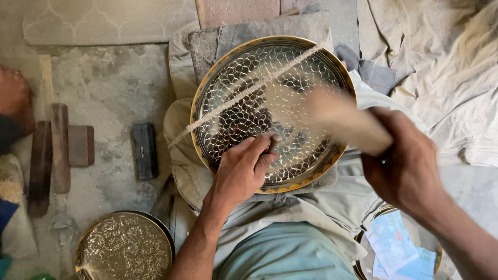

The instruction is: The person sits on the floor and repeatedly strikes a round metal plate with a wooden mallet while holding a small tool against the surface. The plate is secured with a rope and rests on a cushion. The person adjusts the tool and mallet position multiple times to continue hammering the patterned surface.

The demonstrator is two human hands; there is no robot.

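Engraved brass tray (244, 78) rests on a grey cloth-draped block (249, 32) just beyond the worker's lap, its face covered in a chased scale pattern inside a gold rim. The left hand (241, 173) lies on the tray's near half, fingers curled and pinching a short metal punch (274, 142) whose tip meets the patterned surface. The right hand (407, 166) is wrapped in a fist around the handle of a wooden mallet (345, 120), its head blurred with motion above the punch. A pale cord (244, 93) stretches diagonally across the tray, apparently a guide line.

The risks appear to sit close to the fingers: a mallet blow landing off-centre could glance from the small punch head onto the knuckles beside it, or skid the tip across the finished scales and scar them. The tray is held only by the left hand's weight, so a hard strike could shift it on the cloth.

On the concrete floor to the left lie wooden bars (52, 155) and a dark rectangular block (144, 150); a second patterned tray (124, 249) sits near the worker's left elbow, and another person's hand (14, 101) shows at the left edge.
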